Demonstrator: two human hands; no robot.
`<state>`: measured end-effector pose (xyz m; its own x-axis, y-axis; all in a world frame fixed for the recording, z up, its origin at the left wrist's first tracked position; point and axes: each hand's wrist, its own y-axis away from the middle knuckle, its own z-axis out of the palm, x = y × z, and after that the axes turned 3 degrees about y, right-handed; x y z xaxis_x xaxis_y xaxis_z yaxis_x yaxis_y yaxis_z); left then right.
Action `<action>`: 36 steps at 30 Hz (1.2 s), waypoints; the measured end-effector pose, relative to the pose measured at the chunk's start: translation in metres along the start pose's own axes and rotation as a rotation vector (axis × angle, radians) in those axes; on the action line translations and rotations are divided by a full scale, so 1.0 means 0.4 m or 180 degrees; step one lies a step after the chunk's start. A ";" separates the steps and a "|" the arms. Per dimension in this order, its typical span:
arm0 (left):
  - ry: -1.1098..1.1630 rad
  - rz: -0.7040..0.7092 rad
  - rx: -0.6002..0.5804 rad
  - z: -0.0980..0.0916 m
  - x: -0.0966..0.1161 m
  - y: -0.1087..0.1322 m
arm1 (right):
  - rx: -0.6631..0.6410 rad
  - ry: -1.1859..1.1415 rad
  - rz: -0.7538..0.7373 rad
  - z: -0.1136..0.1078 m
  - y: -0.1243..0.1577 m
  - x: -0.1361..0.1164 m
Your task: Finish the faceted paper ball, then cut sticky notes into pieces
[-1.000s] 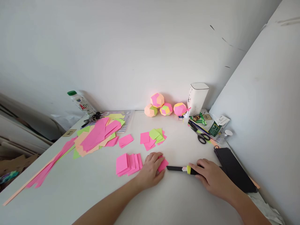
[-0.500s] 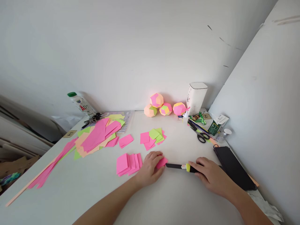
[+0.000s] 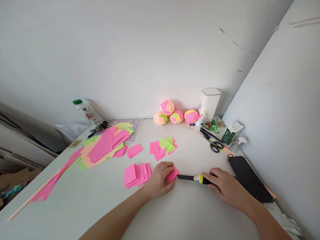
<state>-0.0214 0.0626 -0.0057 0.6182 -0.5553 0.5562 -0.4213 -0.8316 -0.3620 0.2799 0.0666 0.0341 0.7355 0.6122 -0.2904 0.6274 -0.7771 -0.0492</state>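
Note:
My left hand [image 3: 160, 178] lies curled on the white table [image 3: 185, 213], its fingers pressing a small pink paper piece [image 3: 173, 174] down. My right hand [image 3: 223, 186] grips a black tool with a yellow band [image 3: 193, 178], a marker or cutter lying flat, whose tip touches the pink piece's right edge. A fanned row of pink paper squares [image 3: 137, 174] sits just left of my left hand. Behind it lies a small heap of pink and green squares [image 3: 163, 146].
Three folded paper balls [image 3: 175, 114] and a white box [image 3: 209, 104] stand at the back wall. Scissors [image 3: 215, 146], packets and a jar sit at the right, with a black phone [image 3: 248, 180] beside my right hand. Large paper sheets and strips [image 3: 100, 146], keys and a bottle [image 3: 86, 111] lie left.
Both hands stay in place on the pink piece and the tool. The pink piece has shifted slightly under my left fingers; the view has moved a little.

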 end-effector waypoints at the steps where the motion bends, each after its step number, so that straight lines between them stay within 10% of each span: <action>1: -0.0008 0.0001 -0.0001 0.000 0.001 0.000 | 0.0018 -0.0004 -0.0005 0.001 0.000 0.001; 36: -0.0657 0.0272 -0.0037 0.012 -0.004 0.007 | -0.0109 0.0286 -0.0009 0.024 -0.008 -0.008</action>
<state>-0.0204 0.0612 -0.0112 0.7022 -0.6152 0.3585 -0.4849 -0.7818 -0.3920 0.2728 0.0658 0.0262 0.7527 0.6261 -0.2034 0.6367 -0.7709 -0.0168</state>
